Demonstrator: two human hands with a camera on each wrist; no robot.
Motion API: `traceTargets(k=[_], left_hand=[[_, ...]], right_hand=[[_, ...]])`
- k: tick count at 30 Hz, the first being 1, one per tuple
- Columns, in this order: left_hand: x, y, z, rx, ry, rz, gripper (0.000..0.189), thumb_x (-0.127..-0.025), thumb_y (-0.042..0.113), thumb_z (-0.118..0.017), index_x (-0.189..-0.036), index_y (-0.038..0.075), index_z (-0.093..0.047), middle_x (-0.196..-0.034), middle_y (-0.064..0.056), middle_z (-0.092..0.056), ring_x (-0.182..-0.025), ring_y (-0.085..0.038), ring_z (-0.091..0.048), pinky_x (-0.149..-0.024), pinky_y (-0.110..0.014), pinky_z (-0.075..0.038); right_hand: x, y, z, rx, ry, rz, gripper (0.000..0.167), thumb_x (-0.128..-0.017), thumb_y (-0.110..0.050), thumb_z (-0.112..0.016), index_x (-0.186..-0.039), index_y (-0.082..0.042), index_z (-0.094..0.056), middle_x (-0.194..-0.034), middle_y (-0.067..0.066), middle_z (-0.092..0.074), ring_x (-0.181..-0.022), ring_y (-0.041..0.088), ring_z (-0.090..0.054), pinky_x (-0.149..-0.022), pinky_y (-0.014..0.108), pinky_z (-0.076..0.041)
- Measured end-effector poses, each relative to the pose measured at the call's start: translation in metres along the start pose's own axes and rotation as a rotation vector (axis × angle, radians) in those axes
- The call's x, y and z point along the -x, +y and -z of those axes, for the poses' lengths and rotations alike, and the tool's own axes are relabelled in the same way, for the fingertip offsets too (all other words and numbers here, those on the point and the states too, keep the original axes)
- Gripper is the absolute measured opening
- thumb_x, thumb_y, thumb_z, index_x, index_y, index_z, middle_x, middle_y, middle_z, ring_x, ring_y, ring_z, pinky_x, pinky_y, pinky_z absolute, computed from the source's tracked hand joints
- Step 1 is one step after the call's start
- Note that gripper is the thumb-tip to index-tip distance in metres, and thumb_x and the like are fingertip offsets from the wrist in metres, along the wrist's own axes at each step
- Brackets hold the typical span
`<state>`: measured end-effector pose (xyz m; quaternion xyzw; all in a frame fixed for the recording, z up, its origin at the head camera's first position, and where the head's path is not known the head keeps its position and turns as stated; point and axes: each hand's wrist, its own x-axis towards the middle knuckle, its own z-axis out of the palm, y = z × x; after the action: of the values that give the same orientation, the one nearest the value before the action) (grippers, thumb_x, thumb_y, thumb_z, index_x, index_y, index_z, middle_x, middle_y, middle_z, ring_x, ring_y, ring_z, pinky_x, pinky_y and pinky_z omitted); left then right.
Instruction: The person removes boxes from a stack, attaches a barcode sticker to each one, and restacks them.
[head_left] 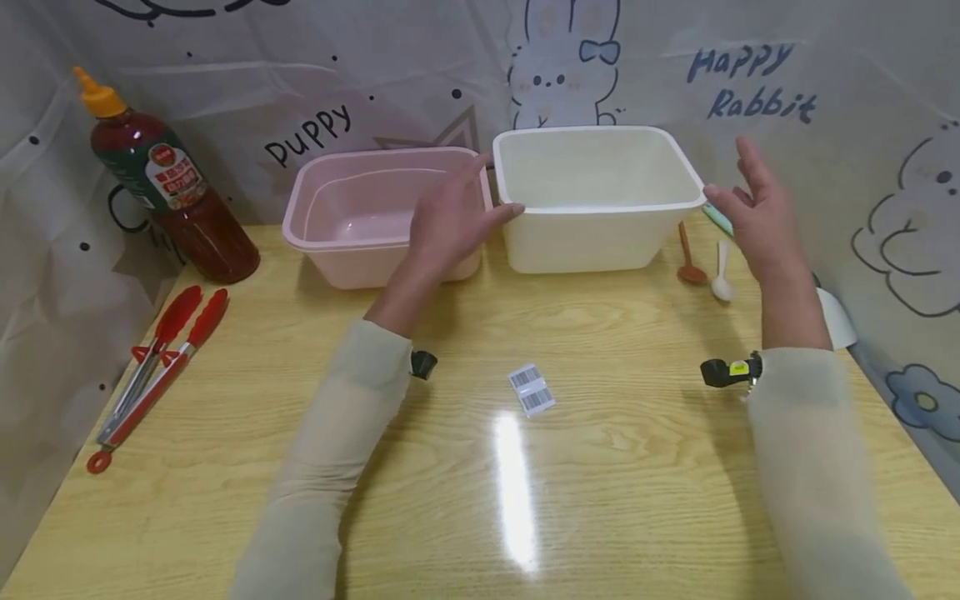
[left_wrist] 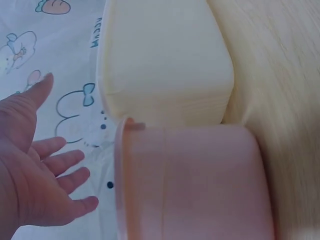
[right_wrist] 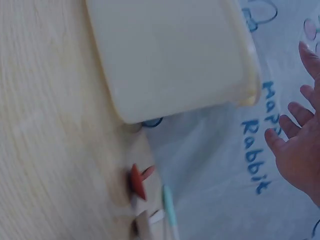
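A white rectangular tub (head_left: 585,242) stands upright at the back of the table, next to a pink tub (head_left: 360,265). My left hand (head_left: 450,212) hovers above the right end of the pink tub, its thumb toward the white tub's front left corner. In the left wrist view its fingers are spread, apart from both tubs. At the white tub's right end is my right hand (head_left: 761,221), thumb toward the rim. The right wrist view shows a gap between that hand (right_wrist: 302,135) and the white tub (right_wrist: 175,55). Neither hand holds anything.
On the left, a red sauce bottle (head_left: 180,192) stands behind red-handled tongs (head_left: 161,367). A brown spoon (head_left: 691,271), a white spoon (head_left: 722,283) and a light-green handled item (head_left: 717,218) lie at the right. A barcode label (head_left: 532,390) is mid-table. Printed cloth (head_left: 420,67) hangs behind.
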<state>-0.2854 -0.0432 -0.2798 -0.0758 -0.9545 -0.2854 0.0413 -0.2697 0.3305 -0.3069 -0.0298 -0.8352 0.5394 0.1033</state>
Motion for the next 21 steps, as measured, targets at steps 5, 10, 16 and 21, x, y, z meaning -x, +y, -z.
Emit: traceTargets(k=[5,10,16,21], left_hand=[[0.017,-0.01,0.008,0.085,0.034,-0.091,0.087,-0.087,0.057,-0.074,-0.159,0.031,-0.033,-0.162,0.005,-0.04,-0.15,-0.02,-0.037,-0.124,-0.041,-0.031],[0.043,-0.023,0.01,0.12,0.029,-0.205,0.091,-0.082,0.053,-0.081,-0.158,0.03,-0.036,-0.161,0.003,-0.042,-0.15,-0.02,-0.038,-0.124,-0.04,-0.031],[0.073,-0.042,0.013,0.063,-0.011,-0.283,0.092,-0.082,0.054,-0.081,-0.158,0.027,-0.037,-0.162,0.002,-0.041,-0.15,-0.021,-0.038,-0.123,-0.042,-0.032],[0.093,-0.054,0.011,-0.017,-0.066,-0.338,0.089,-0.081,0.055,-0.081,-0.154,0.021,-0.044,-0.157,-0.001,-0.048,-0.146,-0.023,-0.044,-0.121,-0.042,-0.035]], right_hand=[[0.018,-0.023,-0.008,0.087,-0.006,0.171,0.068,-0.1,-0.025,-0.065,-0.158,-0.036,-0.031,-0.166,-0.015,-0.027,-0.155,0.012,-0.028,-0.126,0.032,-0.025],[0.037,-0.033,-0.02,0.204,-0.074,0.311,0.065,-0.097,-0.021,-0.07,-0.154,-0.035,-0.041,-0.162,-0.009,-0.04,-0.147,0.018,-0.044,-0.112,0.017,-0.041],[0.057,-0.038,-0.043,0.307,-0.279,0.392,0.07,-0.094,-0.021,-0.075,-0.154,-0.036,-0.042,-0.163,-0.004,-0.039,-0.142,0.038,-0.047,-0.107,0.016,-0.045],[0.067,-0.033,-0.064,0.367,-0.41,0.454,0.074,-0.091,-0.016,-0.077,-0.155,-0.028,-0.043,-0.16,0.006,-0.044,-0.135,0.043,-0.053,-0.113,0.056,-0.041]])
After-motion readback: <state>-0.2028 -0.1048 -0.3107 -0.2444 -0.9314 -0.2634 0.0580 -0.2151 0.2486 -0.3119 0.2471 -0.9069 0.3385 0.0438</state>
